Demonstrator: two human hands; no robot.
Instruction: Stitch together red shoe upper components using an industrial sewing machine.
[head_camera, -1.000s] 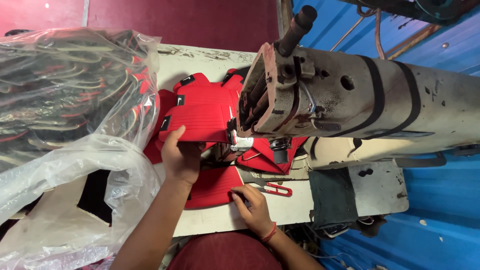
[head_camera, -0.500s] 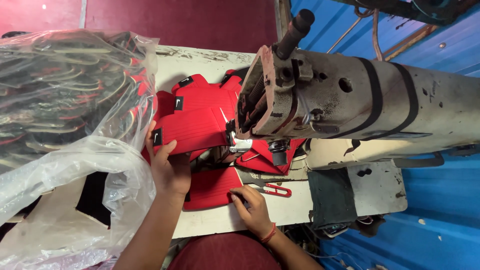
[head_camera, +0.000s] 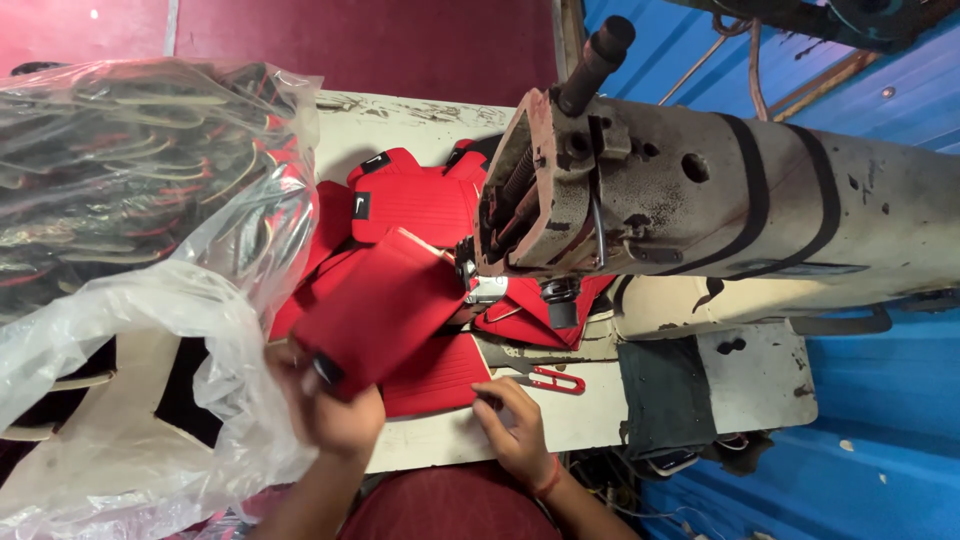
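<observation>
A red fabric piece (head_camera: 385, 305) is being held up at a tilt just left of the frame's centre, its lower corner with a small black tab pinched in the left hand (head_camera: 335, 405), whose fingers are curling closed around that edge. The piece is hanging above more red pieces (head_camera: 410, 200) that are lying spread on the white table (head_camera: 430, 125) in the middle of the frame. The right hand (head_camera: 515, 430) is resting at lower centre, fingers lying loosely bent on the table edge beside a flat red piece (head_camera: 435, 375), gripping nothing. Just right of it, small red thread snips (head_camera: 550, 380) are lying on the table. A worn grey sewing machine (head_camera: 720, 215) is stretching from the centre to the right edge, its needle end sitting over the red pile. A clear plastic bag (head_camera: 130, 250) stuffed with dark and red cut parts is filling the left side of the frame.
</observation>
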